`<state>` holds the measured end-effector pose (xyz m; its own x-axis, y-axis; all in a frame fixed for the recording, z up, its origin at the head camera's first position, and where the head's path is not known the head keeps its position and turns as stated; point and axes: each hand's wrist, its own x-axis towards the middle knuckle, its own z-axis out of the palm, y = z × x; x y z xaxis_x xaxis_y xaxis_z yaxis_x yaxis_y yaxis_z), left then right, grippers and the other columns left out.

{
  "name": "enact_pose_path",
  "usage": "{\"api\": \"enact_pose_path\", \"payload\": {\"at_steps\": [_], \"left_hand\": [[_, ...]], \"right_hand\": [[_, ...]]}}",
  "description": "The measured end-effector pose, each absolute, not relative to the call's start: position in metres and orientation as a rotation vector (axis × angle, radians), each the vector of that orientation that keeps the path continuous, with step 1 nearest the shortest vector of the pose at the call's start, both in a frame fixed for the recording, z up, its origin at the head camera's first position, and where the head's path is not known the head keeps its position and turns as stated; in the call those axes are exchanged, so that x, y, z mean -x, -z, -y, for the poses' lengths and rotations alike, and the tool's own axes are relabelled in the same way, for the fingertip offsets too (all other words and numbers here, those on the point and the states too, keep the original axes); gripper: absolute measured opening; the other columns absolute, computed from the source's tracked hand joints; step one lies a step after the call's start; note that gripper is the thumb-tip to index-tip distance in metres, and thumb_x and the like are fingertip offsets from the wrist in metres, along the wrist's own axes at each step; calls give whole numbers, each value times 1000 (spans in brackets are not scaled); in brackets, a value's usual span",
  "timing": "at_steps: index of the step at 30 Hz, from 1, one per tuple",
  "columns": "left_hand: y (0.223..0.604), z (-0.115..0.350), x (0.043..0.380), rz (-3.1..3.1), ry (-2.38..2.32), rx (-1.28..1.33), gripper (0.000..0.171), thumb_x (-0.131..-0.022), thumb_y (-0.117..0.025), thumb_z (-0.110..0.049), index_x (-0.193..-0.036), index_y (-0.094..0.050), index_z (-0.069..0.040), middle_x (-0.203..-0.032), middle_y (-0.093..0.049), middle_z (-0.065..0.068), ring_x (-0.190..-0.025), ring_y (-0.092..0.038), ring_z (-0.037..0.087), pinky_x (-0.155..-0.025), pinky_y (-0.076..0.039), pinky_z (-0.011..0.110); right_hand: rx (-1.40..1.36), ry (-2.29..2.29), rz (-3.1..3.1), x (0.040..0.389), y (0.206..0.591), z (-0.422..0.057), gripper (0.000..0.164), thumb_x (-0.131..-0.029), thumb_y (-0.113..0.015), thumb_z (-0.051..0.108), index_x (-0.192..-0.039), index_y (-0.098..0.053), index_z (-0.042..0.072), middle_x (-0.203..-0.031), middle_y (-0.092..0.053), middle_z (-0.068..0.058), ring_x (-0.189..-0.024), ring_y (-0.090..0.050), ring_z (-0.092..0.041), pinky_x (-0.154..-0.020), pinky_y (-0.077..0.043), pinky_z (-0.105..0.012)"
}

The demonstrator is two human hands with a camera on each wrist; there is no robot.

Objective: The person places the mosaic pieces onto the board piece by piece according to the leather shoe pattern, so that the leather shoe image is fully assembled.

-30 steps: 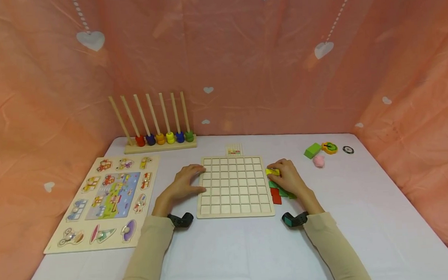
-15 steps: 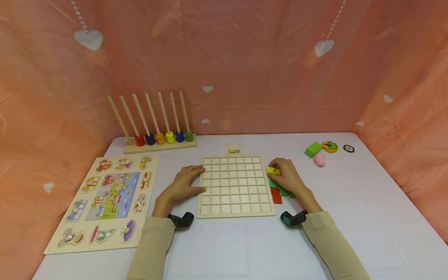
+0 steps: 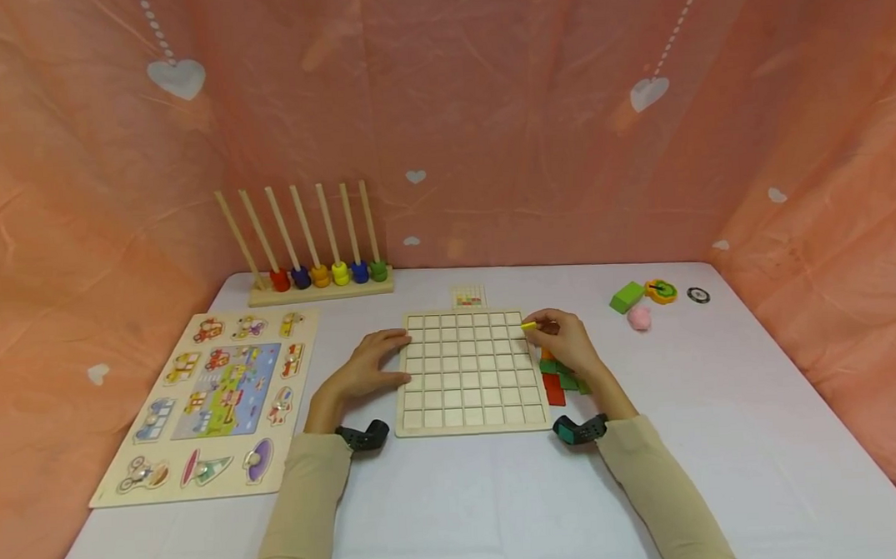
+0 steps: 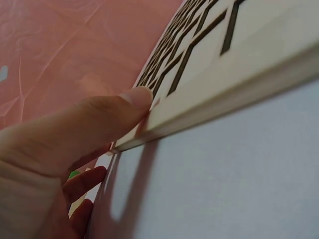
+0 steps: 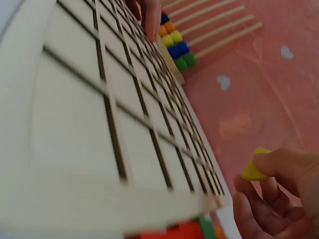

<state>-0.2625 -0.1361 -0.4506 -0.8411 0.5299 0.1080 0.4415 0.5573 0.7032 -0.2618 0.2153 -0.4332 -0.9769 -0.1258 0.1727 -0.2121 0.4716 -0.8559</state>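
A pale wooden grid board (image 3: 471,429) lies flat in the middle of the table. My left hand (image 3: 365,368) rests at its left edge, thumb and fingers spread apart; in the left wrist view the thumb (image 4: 99,119) touches the board's rim. At the upper right edge, my right hand (image 3: 567,345) pinches a yellow tile (image 3: 528,326) between thumb and fingers, raised slightly above the board. The right wrist view shows this yellow tile (image 5: 256,164) tilted, part of it covered by the thumb. Red tiles (image 3: 554,389) and green tiles (image 3: 567,379) lie beside the board, partly under the right hand.
A small pattern card (image 3: 468,296) sits behind the board. Back left stands a peg rack (image 3: 321,294) with coloured beads. A picture puzzle (image 3: 276,479) lies left. Back right are a green block (image 3: 626,297), a pink piece (image 3: 640,318), a yellow-green round toy (image 3: 660,291) and a black disc (image 3: 698,295).
My right hand has lifted the yellow tile from beside the board and brought it left, over the board's upper right edge. An orange tile now shows below it. The left hand stays put.
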Motion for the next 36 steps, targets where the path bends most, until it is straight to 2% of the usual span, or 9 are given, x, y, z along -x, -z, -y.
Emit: {"api": "enact_pose_path", "payload": {"at_steps": [5, 10, 13, 18, 25, 30, 36], "left_hand": [[450, 135, 261, -2670, -1170, -827, 63, -79, -73, -17, -134, -48, -2, -145, -35, 13, -135, -23, 34, -109, -17, 53], [449, 134, 262, -2680, -1132, -804, 61, -80, -68, -15, -135, -46, -3, -145, -34, 14, -135, -23, 34, -109, -18, 53], [447, 134, 263, -2669, -1115, -793, 61, -80, -68, -14, -135, -45, -2, -145, -34, 15, -136, -23, 34, -110, -18, 51], [445, 136, 265, -2669, -1101, -801, 61, -79, -70, -12, -133, -46, 2, -144, -36, 18, -135, -24, 36, -110, -17, 50], [444, 137, 264, -2732, -1031, -836, 60, -79, -71, -18, -132, -48, -1, -143, -39, 15, -135, -25, 35, -111, -8, 52], [444, 136, 263, -2748, -1040, -805, 60, -78, -72, -18, -132, -50, -3, -144, -39, 14, -134, -27, 34, -111, -13, 50], [445, 135, 262, -2762, -1046, -797, 60, -78, -72, -17, -132, -50, -3, -143, -40, 14, -134, -27, 35, -111, -13, 50]], "right_hand": [[-417, -1637, 2627, 262, 431, -197, 25, -89, -61, 11, -109, -65, -3, -104, -61, -20, -85, -61, -29, -67, -51, -27], [-575, -1562, 2669, 261, 430, -172, 26, -90, -58, 7, -115, -64, 1, -111, -59, -15, -91, -58, -24, -74, -50, -28], [-696, -1520, 2662, 261, 431, -157, 26, -89, -59, 6, -115, -64, 2, -107, -62, -12, -91, -59, -21, -78, -50, -30], [-818, -1548, 2645, 261, 436, -132, 19, -87, -63, 6, -106, -66, 5, -97, -67, -7, -84, -62, -17, -77, -51, -28], [-761, -1519, 2646, 261, 445, -106, 14, -86, -64, 5, -99, -70, 6, -93, -69, -6, -77, -61, -11, -71, -50, -24], [-757, -1517, 2655, 259, 450, -96, 14, -88, -61, 5, -99, -70, 6, -96, -69, -5, -79, -61, -9, -71, -50, -23], [-785, -1459, 2647, 259, 452, -93, 14, -88, -61, 6, -99, -70, 5, -98, -67, -6, -84, -60, -11, -74, -49, -23]]}}
